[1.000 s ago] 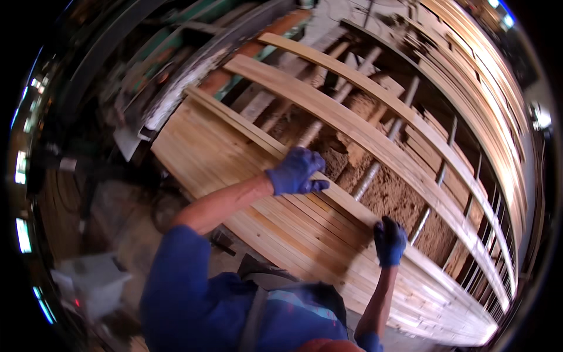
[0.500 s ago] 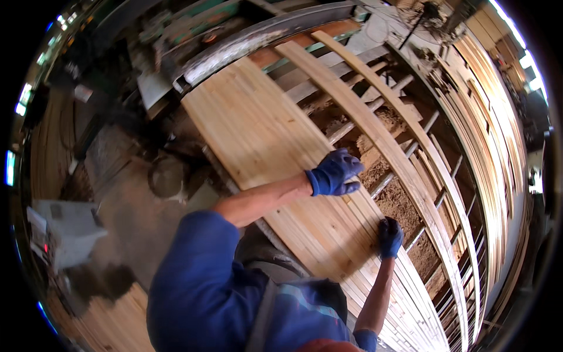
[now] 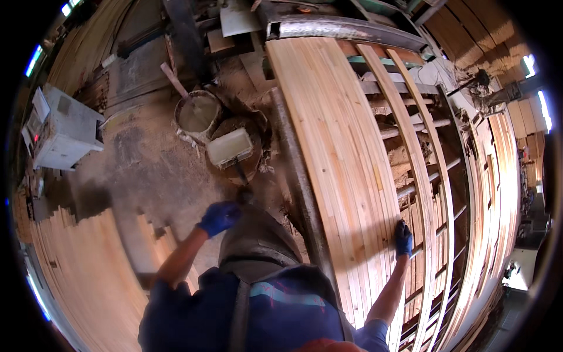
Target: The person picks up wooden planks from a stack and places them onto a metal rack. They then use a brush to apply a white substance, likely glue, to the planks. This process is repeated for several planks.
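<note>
My right hand (image 3: pixel 403 238), in a blue glove, rests on the right edge of a wide bed of pale wooden planks (image 3: pixel 343 146) that lies on a roller frame. My left hand (image 3: pixel 219 217), also gloved in blue, hangs over the sawdust floor beside my apron, its fingers curled and nothing visible in it. Two loose long planks (image 3: pixel 410 141) lie on the rollers to the right of the bed.
A bucket (image 3: pixel 198 112) and a tub with a pale block (image 3: pixel 231 148) stand on the floor ahead left. A grey machine (image 3: pixel 64 129) sits far left. Stacked boards (image 3: pixel 88 276) lie at lower left, more timber (image 3: pixel 498 176) at right. A metal rail (image 3: pixel 296 176) edges the bed.
My left hand has left the planks and swung down to my left side. The view has turned left toward the floor. My right hand stays on the plank edge.
</note>
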The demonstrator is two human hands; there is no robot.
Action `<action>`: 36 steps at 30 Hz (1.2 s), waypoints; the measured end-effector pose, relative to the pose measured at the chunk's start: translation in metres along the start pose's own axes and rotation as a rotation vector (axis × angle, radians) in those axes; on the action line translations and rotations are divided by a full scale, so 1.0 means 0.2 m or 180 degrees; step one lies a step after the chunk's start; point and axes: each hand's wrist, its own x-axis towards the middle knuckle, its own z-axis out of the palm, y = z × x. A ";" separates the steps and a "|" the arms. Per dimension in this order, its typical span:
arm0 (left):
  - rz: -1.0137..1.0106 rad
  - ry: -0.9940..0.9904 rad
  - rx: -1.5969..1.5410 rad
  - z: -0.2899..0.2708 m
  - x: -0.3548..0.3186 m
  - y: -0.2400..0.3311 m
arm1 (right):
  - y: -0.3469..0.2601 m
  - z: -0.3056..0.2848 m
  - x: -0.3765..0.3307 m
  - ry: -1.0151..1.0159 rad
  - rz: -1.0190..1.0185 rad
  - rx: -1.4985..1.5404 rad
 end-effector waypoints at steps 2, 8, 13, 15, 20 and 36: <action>-0.0642 -0.0319 0.0182 0.05 -0.14 -0.23 | 0.15 -0.05 0.03 -0.0097 0.0174 0.0632; -0.2047 -0.0645 -0.0802 0.08 -0.75 -0.58 | 0.03 0.03 -0.04 0.0471 -0.0304 -0.0833; -0.3235 -0.0678 -0.2322 0.08 -0.83 -0.61 | -1.14 0.33 -0.47 0.1090 -0.1855 -0.0452; -0.3389 -0.0725 -0.2535 0.08 -0.79 -0.69 | -1.38 0.64 -0.67 -0.0620 -0.1271 0.1238; -0.2997 0.0367 -0.3916 0.08 -0.81 -0.90 | -1.43 2.06 -0.53 -0.1994 -0.1419 -0.0132; -0.5620 0.0415 -0.3338 0.08 -1.70 -0.92 | -1.88 2.52 -0.27 -0.1510 -0.1936 -0.0369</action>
